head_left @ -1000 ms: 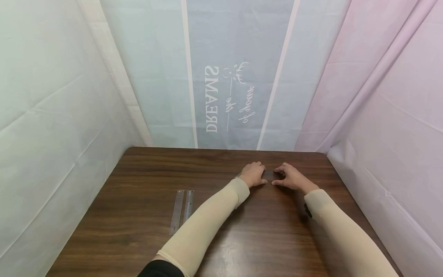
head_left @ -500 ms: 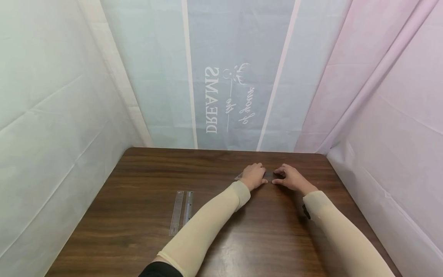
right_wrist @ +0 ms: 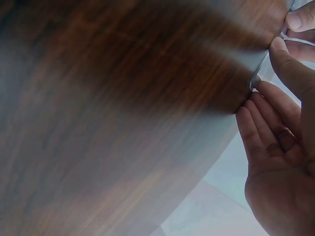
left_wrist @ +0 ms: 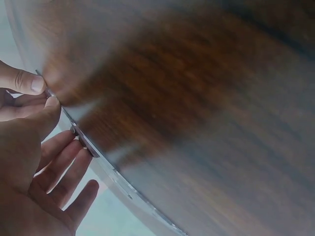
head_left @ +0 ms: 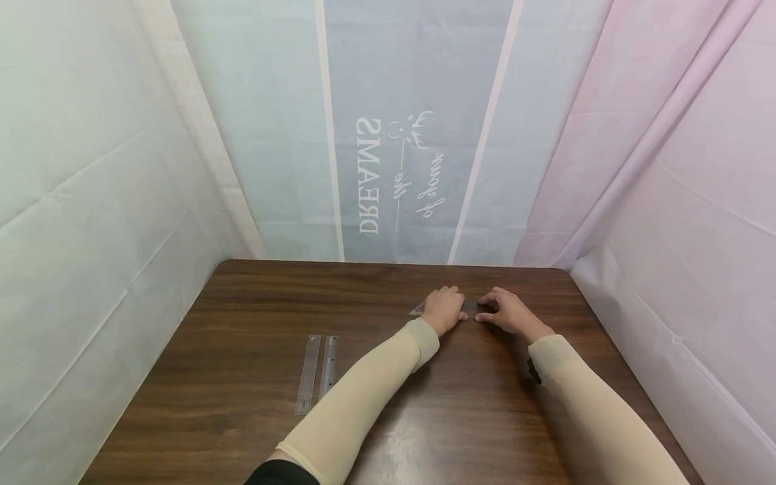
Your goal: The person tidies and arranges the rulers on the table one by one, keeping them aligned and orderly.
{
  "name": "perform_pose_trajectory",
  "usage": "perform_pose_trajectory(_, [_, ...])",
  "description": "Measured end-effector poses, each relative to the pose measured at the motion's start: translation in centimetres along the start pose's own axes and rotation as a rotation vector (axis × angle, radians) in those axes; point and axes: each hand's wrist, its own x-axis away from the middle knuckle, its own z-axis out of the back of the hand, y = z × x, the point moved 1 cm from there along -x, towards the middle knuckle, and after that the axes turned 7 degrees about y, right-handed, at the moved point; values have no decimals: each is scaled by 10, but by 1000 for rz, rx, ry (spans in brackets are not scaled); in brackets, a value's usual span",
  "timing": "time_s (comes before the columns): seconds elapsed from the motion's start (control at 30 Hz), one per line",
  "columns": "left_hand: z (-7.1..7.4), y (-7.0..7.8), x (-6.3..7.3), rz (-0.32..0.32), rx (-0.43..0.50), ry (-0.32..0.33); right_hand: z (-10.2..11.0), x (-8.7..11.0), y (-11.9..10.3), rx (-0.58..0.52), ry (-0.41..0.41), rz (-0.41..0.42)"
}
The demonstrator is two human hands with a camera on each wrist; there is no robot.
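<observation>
Nothing has moved: left hand [head_left: 445, 308] and right hand [head_left: 506, 311] still pinch a clear ruler [head_left: 469, 307] with curled fingers on the table [head_left: 254, 377]

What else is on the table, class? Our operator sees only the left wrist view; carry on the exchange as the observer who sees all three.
Observer: Two clear rulers lie side by side on the table, left of the left forearm.
Operator: Is the other hand on the same piece?
Observer: Yes. In the head view the right hand holds one end of the clear strip, and the left hand holds the other.
Operator: How does the right hand grip it?
Observer: In the right wrist view it pinches the strip's end, with the thumb on one side and the fingers on the other.
</observation>
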Motion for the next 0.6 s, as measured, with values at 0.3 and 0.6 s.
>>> perform_pose_trajectory(0.3, [-6, -1, -7, 34, 43, 2, 2, -1, 0, 9, 3, 17])
perform_pose_trajectory(0.6, [-11, 1, -6, 43, 50, -2, -3, 3, 0, 26, 21, 36])
